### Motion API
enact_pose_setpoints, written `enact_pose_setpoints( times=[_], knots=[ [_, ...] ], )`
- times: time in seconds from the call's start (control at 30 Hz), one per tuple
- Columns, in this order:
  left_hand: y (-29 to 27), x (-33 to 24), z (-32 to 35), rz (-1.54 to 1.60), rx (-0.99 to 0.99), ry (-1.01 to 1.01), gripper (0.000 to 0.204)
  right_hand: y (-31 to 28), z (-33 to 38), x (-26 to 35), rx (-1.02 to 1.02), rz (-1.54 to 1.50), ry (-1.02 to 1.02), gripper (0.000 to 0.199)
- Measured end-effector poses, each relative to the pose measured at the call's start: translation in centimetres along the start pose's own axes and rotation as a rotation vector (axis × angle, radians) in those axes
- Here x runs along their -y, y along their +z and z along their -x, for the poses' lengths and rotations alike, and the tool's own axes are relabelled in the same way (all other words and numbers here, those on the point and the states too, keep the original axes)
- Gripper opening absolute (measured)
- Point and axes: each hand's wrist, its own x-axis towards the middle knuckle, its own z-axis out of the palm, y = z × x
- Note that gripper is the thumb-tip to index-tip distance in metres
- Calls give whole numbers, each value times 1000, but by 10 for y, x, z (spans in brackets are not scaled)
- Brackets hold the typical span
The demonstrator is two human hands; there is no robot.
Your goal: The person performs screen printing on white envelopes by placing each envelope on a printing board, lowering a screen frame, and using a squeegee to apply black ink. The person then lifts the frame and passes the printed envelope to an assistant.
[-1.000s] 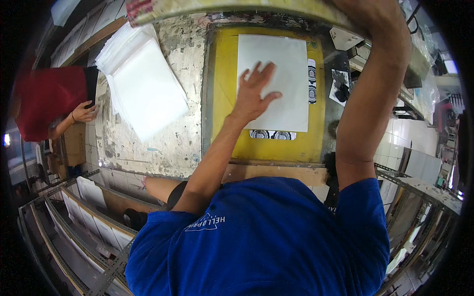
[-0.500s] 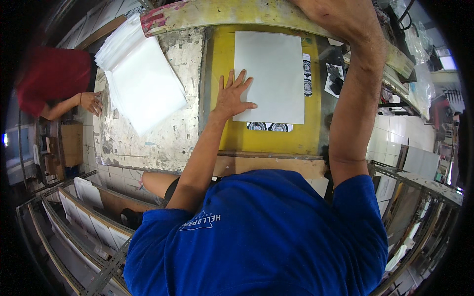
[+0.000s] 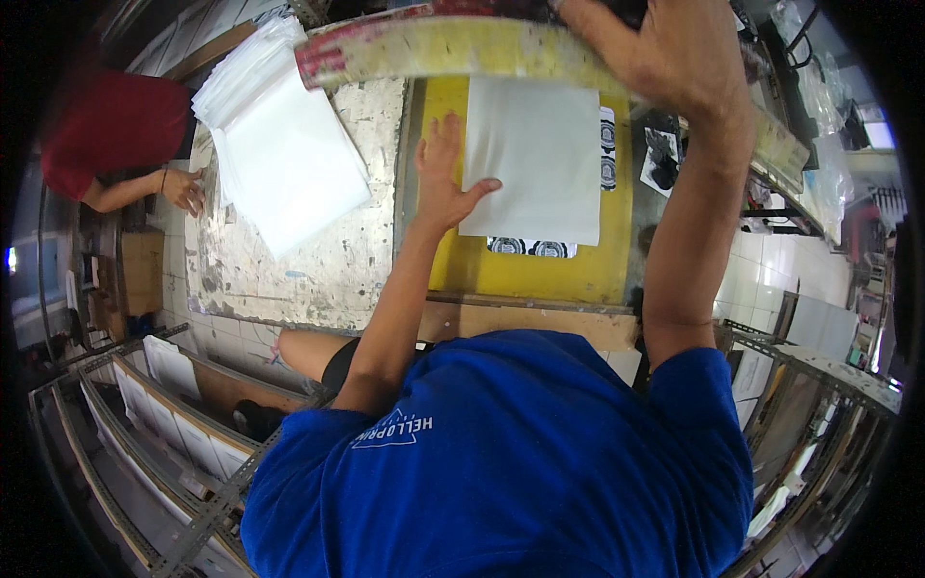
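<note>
A blank white sheet (image 3: pixel 535 159) lies on the yellow board (image 3: pixel 530 277) in front of me. Printed black-and-white pieces (image 3: pixel 532 249) stick out from under its near and right edges. My left hand (image 3: pixel 443 188) is open at the sheet's left side, thumb over the edge and other fingers beside it above the board. At the far right my right hand (image 3: pixel 679 63) grips the near bar of a paint-stained screen-printing frame (image 3: pixel 462 50), fingertips partly hidden behind it. That bar hangs raised over the sheet's far end and covers part of it.
A fanned stack of white sheets (image 3: pixel 294 164) rests on the scuffed metal tabletop (image 3: pixel 289 287) to the left. Beyond it, another person's hand (image 3: pixel 181 193) reaches the table's left edge. Metal racks (image 3: pixel 173 424) stand behind on both sides. A black-smeared card (image 3: pixel 661 159) lies right of the board.
The frame's bar has come nearer, over the sheet's far edge, with my right hand on it. My left fingers, spread on the sheet before, have drawn together and shifted off its left edge.
</note>
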Motion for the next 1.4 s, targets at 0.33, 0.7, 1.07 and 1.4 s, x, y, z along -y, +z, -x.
enact_pose_setpoints(
  times=[0.33, 0.7, 1.07, 1.4],
  knots=[
    [-91, -84, 41, 963, -499, -406, 120, 62, 115, 11, -84, 175, -175, 66],
    [-40, -9, 148, 228, -238, -377, 86, 178, 218, -40, 379, -71, 156, 68],
    [-42, -7, 157, -38, -150, -417, 76, 248, 152, -122, 283, 125, 146, 86],
    [-39, 0, 166, 30, -148, -439, 76, 305, 14, -254, 78, 218, 0, 88]
  ],
)
